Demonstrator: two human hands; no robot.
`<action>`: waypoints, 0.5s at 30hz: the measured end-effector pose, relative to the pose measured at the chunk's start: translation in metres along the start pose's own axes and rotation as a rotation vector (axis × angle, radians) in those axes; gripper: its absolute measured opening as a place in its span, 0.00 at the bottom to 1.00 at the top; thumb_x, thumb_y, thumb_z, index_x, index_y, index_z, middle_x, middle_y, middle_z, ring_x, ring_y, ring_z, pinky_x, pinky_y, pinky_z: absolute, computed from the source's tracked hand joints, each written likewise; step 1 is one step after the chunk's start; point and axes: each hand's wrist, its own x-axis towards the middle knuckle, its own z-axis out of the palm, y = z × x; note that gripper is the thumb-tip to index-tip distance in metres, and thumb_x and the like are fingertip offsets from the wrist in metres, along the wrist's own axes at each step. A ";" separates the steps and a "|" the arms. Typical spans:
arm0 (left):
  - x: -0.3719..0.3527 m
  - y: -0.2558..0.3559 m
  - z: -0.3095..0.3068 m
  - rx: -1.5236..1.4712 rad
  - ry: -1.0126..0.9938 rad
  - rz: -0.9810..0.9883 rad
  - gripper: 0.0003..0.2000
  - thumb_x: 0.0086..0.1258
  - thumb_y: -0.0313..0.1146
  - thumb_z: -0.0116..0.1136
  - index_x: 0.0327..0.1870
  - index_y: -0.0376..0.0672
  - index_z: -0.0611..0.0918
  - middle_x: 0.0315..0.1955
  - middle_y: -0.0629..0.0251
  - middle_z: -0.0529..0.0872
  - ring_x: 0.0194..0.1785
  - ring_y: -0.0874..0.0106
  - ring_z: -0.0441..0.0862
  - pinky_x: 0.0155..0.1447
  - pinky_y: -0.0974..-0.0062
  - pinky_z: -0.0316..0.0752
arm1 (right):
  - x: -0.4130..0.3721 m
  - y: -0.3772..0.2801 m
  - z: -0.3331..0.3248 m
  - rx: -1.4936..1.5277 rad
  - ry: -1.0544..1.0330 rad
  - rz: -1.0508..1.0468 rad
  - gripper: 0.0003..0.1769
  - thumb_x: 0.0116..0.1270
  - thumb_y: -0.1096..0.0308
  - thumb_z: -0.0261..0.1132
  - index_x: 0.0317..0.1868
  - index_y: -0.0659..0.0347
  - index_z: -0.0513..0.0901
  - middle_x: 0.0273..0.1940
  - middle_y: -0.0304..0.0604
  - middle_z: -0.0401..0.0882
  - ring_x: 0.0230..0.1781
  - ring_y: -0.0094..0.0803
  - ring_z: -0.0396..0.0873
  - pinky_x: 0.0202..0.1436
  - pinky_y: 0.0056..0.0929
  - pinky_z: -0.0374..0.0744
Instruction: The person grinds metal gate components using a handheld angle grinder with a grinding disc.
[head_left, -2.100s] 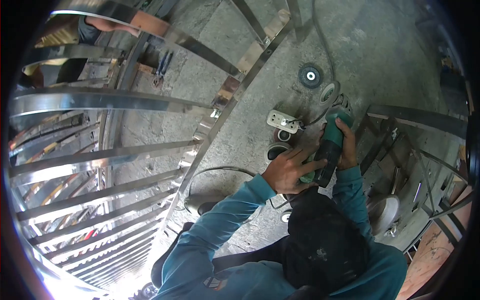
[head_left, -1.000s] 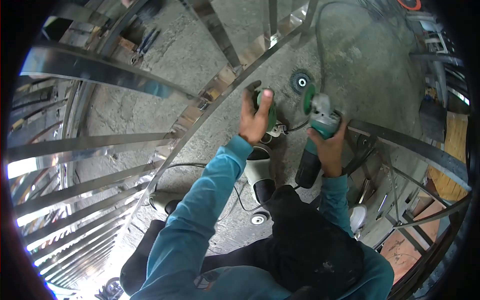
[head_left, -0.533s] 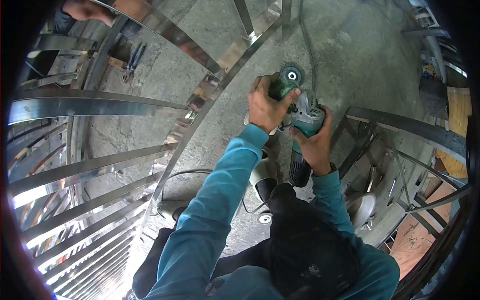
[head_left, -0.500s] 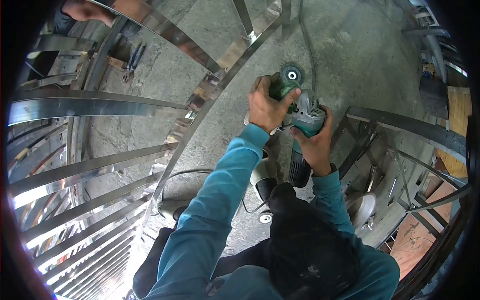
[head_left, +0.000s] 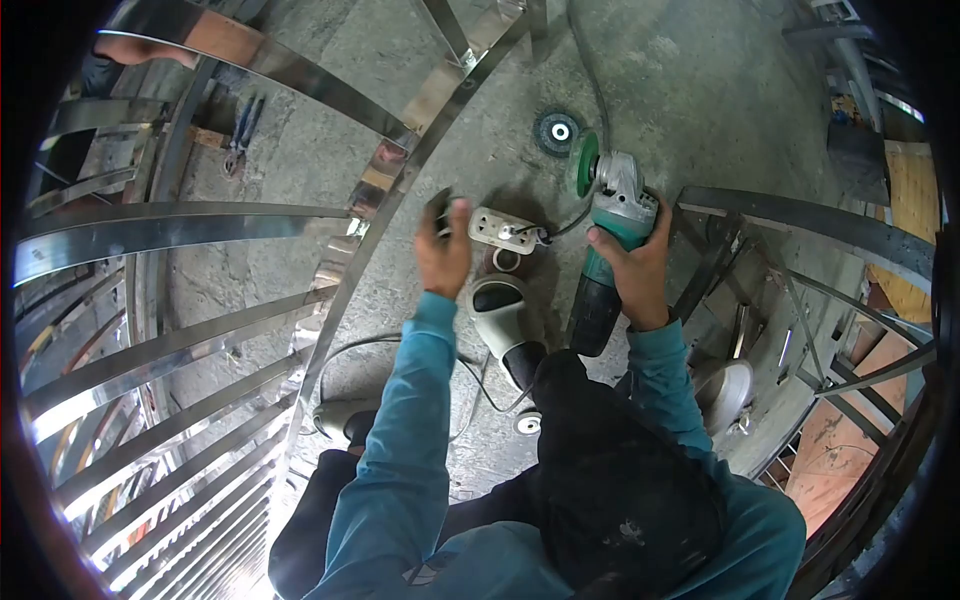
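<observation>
My right hand point(head_left: 643, 268) is wrapped round the teal and black body of an angle grinder point(head_left: 617, 226), its head pointing away from me. A green disc point(head_left: 584, 164) is mounted on the grinder, edge towards me. My left hand point(head_left: 443, 252) is off the grinder, just left of a white power strip point(head_left: 489, 228). Motion smears its fingers, and whether anything is between them is hidden. A dark abrasive disc point(head_left: 555, 133) with a pale centre lies flat on the floor beside the green one.
A long frame of shiny metal bars point(head_left: 330, 255) fills my left side. Dark steel framing point(head_left: 810, 225) stands on the right, near a round disc point(head_left: 728, 390). Cables cross the concrete floor point(head_left: 690, 90). Pliers point(head_left: 240, 135) lie at upper left, near another person's arm point(head_left: 150, 50).
My left hand has let go of the grinder's green disc and moved left towards the power strip. My right hand still holds the grinder. The view has shifted slightly.
</observation>
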 end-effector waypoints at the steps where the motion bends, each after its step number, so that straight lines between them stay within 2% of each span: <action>1: 0.001 -0.015 -0.009 -0.003 0.000 -0.005 0.26 0.75 0.49 0.63 0.60 0.34 0.81 0.47 0.49 0.89 0.51 0.61 0.86 0.58 0.65 0.79 | 0.000 0.000 -0.001 0.111 -0.026 0.080 0.51 0.55 0.70 0.81 0.73 0.62 0.58 0.62 0.52 0.71 0.60 0.38 0.75 0.63 0.37 0.77; 3: 0.000 -0.039 -0.029 0.068 0.090 -0.171 0.25 0.75 0.49 0.62 0.61 0.37 0.81 0.49 0.46 0.87 0.54 0.57 0.85 0.58 0.63 0.78 | 0.000 0.000 0.000 0.192 -0.042 0.142 0.51 0.55 0.70 0.81 0.73 0.61 0.58 0.61 0.52 0.72 0.59 0.38 0.76 0.60 0.37 0.79; 5: -0.001 -0.055 -0.039 0.144 0.116 -0.110 0.25 0.75 0.49 0.63 0.62 0.38 0.81 0.49 0.46 0.87 0.54 0.56 0.85 0.58 0.63 0.78 | -0.003 -0.002 0.002 0.279 -0.053 0.206 0.51 0.56 0.70 0.81 0.73 0.60 0.58 0.61 0.51 0.72 0.58 0.37 0.77 0.58 0.37 0.81; 7: -0.003 -0.067 -0.045 0.215 0.138 -0.044 0.25 0.74 0.49 0.64 0.62 0.39 0.81 0.49 0.46 0.86 0.54 0.54 0.85 0.57 0.62 0.78 | -0.005 -0.007 0.003 0.405 -0.069 0.329 0.50 0.57 0.71 0.80 0.73 0.59 0.58 0.58 0.51 0.75 0.52 0.38 0.82 0.52 0.38 0.85; 8: -0.003 -0.073 -0.047 0.292 0.137 0.049 0.24 0.72 0.48 0.66 0.61 0.39 0.82 0.49 0.46 0.86 0.53 0.53 0.85 0.57 0.61 0.78 | -0.005 -0.009 0.003 0.404 -0.068 0.330 0.50 0.57 0.71 0.80 0.73 0.59 0.58 0.58 0.51 0.75 0.52 0.38 0.82 0.52 0.38 0.85; 9: -0.004 -0.067 -0.048 0.369 0.135 0.144 0.24 0.70 0.47 0.67 0.60 0.39 0.82 0.48 0.47 0.86 0.52 0.52 0.84 0.57 0.59 0.77 | -0.005 -0.010 0.004 0.447 -0.095 0.355 0.46 0.59 0.72 0.78 0.73 0.59 0.59 0.52 0.51 0.78 0.46 0.41 0.84 0.48 0.40 0.86; 10: -0.005 -0.062 -0.047 0.368 0.134 0.145 0.24 0.70 0.47 0.67 0.60 0.39 0.82 0.48 0.47 0.86 0.52 0.52 0.84 0.57 0.59 0.77 | -0.005 -0.011 0.004 0.489 -0.121 0.378 0.43 0.60 0.72 0.76 0.72 0.60 0.61 0.46 0.50 0.82 0.41 0.43 0.87 0.43 0.42 0.87; 11: -0.007 -0.057 -0.043 0.659 0.218 0.374 0.24 0.68 0.46 0.69 0.59 0.40 0.83 0.48 0.48 0.86 0.51 0.52 0.84 0.57 0.57 0.77 | -0.004 -0.011 0.003 0.488 -0.120 0.375 0.43 0.60 0.72 0.76 0.72 0.60 0.61 0.46 0.50 0.82 0.41 0.43 0.87 0.43 0.42 0.87; 12: -0.011 -0.045 -0.038 0.948 0.303 0.605 0.24 0.66 0.44 0.71 0.58 0.41 0.83 0.48 0.48 0.85 0.51 0.51 0.83 0.58 0.56 0.77 | -0.001 -0.010 0.000 0.518 -0.195 0.385 0.37 0.63 0.70 0.74 0.69 0.62 0.66 0.46 0.51 0.82 0.42 0.44 0.87 0.45 0.41 0.87; 13: -0.022 -0.036 -0.031 0.688 0.070 0.563 0.26 0.64 0.44 0.73 0.59 0.38 0.82 0.51 0.47 0.84 0.53 0.49 0.83 0.59 0.56 0.76 | 0.003 -0.009 -0.002 0.547 -0.271 0.394 0.31 0.66 0.68 0.71 0.66 0.65 0.70 0.47 0.51 0.83 0.43 0.44 0.87 0.46 0.41 0.87; 14: -0.040 -0.024 -0.025 0.426 -0.155 0.510 0.29 0.62 0.44 0.75 0.60 0.36 0.81 0.53 0.46 0.84 0.55 0.47 0.83 0.60 0.57 0.76 | 0.007 -0.007 -0.004 0.546 -0.273 0.392 0.31 0.66 0.68 0.71 0.66 0.65 0.70 0.47 0.51 0.83 0.43 0.44 0.87 0.46 0.41 0.87; 15: -0.056 0.009 -0.021 0.212 -0.434 0.550 0.33 0.59 0.46 0.76 0.63 0.37 0.79 0.55 0.47 0.83 0.55 0.48 0.83 0.61 0.56 0.76 | 0.013 -0.006 -0.006 0.596 -0.325 0.422 0.27 0.67 0.66 0.70 0.63 0.67 0.73 0.48 0.52 0.83 0.44 0.44 0.86 0.47 0.41 0.87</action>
